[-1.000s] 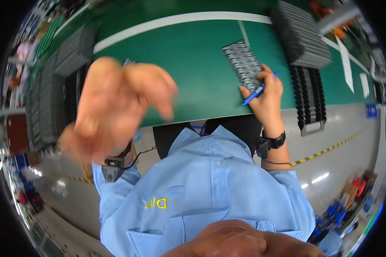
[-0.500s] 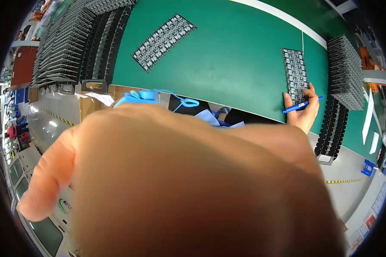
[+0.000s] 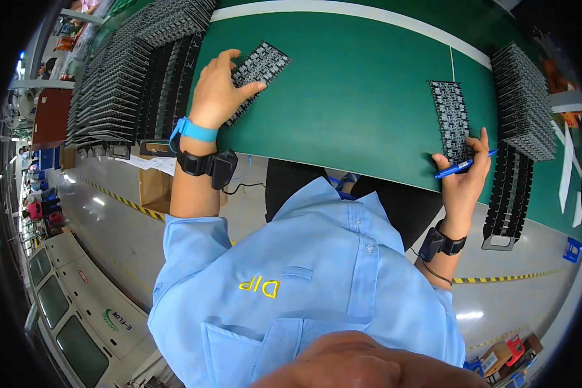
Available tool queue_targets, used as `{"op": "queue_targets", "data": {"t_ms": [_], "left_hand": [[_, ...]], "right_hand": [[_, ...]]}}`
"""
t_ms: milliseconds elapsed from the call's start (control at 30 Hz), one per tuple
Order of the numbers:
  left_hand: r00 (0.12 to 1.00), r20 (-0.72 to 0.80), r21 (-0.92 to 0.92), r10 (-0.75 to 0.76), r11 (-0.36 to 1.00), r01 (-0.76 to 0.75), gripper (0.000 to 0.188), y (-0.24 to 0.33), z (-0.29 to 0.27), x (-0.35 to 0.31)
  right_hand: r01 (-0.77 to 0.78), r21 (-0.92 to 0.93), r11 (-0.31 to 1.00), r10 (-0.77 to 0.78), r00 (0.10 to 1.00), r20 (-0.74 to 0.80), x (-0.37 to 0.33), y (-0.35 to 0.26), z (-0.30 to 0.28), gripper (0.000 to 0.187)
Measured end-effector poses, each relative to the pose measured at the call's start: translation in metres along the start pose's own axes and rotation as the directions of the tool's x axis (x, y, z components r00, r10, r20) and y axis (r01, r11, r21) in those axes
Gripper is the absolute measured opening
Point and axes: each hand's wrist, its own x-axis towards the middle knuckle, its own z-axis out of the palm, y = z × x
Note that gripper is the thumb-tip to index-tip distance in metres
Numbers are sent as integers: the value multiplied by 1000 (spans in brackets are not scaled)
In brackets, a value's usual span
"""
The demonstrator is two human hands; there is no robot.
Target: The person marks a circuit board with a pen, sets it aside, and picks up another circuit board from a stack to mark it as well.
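Has left circuit panel [image 3: 265, 61] and right circuit panel [image 3: 451, 110] on green tabletop [image 3: 343, 97]

Has the left circuit panel lying slanted at the left part of the tabletop, and the right circuit panel lying lengthwise near the right end. Spreads the left hand [image 3: 215, 94] wide over the first, with the thumb reaching across; cannot tell whether grips it. Holds a blue pen [image 3: 451, 171] in the right hand [image 3: 464, 187], with thumb and fingers set apart about the second one's near end. Wears a blue band [image 3: 199, 131] on the left wrist. Has a tall stack [image 3: 524, 103] beyond the right hand.
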Motion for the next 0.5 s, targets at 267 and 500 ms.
{"op": "queue_targets", "data": {"t_ms": [267,500], "left_hand": [[970,241,-197,-40,976,89,47,6,-25,14],[913,320,-883,252,428,191,25,115,-16,-12]], "right_hand": [[347,225,911,-282,919,-274,-8,-6,-1,45],[-15,752,659,-27,999,44,9,-82,15,20]]}}
